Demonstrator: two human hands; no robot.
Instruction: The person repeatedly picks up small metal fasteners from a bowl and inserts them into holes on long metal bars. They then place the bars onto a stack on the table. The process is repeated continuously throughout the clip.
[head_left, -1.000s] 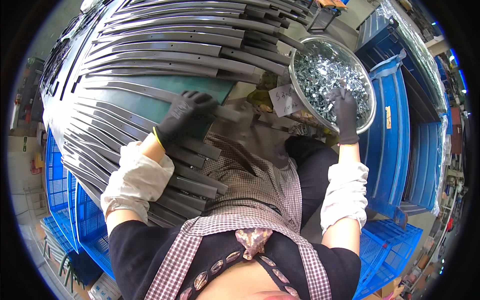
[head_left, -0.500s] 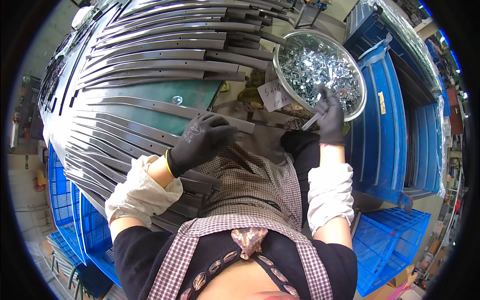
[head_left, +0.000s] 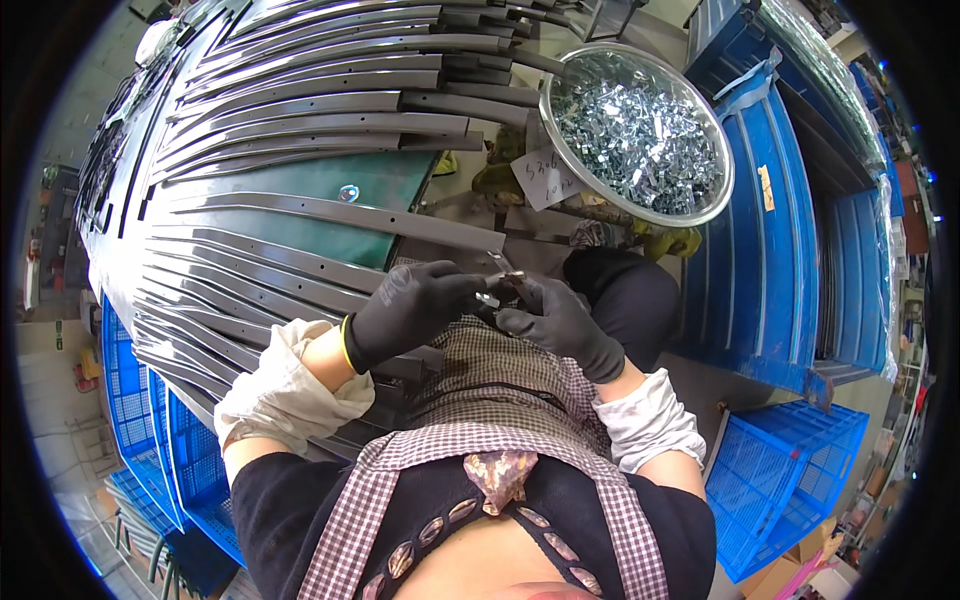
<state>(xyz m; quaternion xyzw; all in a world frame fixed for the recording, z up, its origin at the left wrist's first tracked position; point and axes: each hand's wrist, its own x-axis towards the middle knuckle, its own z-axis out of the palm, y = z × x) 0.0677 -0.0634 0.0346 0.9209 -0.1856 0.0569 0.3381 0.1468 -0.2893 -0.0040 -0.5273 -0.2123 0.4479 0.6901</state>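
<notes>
Between the hands point(head_left: 425, 300) point(head_left: 565, 322), a metal clip point(head_left: 501, 263) seemingly slants lengthwise up-left

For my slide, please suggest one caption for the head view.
Gloved left hand and right hand meet at small metal pieces, near long dark strips and a basin.

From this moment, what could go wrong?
The small metal pieces between the left hand and right hand could slip and drop. The lone gray strip crossing the green tabletop juts past its edge, close to both hands, so a bump might shift it.
</notes>
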